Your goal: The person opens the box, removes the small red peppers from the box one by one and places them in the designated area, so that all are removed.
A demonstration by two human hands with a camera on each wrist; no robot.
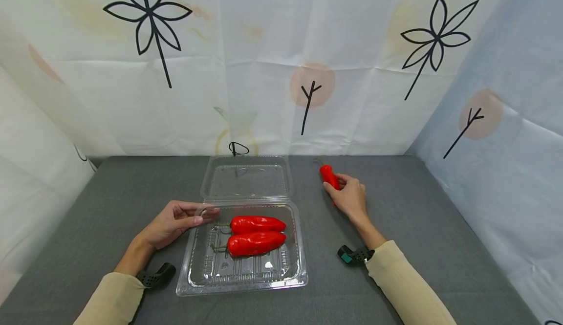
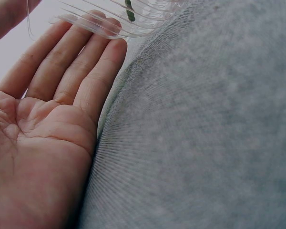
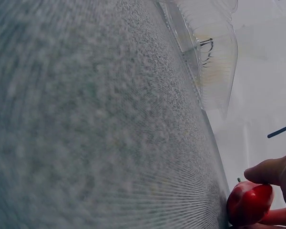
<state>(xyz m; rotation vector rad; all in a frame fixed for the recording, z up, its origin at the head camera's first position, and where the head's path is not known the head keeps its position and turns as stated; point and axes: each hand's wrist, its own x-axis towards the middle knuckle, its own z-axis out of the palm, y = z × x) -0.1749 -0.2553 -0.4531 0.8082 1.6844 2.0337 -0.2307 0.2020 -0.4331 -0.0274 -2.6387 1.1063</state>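
A clear plastic clamshell box [image 1: 246, 283] stands with its lid [image 1: 246, 178] laid back behind it. Inside lie two long red peppers [image 1: 259, 224] [image 1: 256, 244], side by side, stems to the left. My left hand [image 1: 178, 222] is at the box's left rim, near the hinge. In the left wrist view its fingers [image 2: 86, 76] are extended, fingertips against the clear plastic. To the right of the lid, my right hand [image 1: 349, 193] grips a third red pepper [image 1: 329, 176] between thumb and fingers, its stem pointing away. The right wrist view shows this pepper low against the grey cloth.
Grey cloth [image 1: 396, 276] covers the table. A white printed curtain [image 1: 264, 61] rises along the back edge, with side curtains [image 1: 506, 144] at left and right. Dark wrist straps [image 1: 157, 276] sit by both sleeves.
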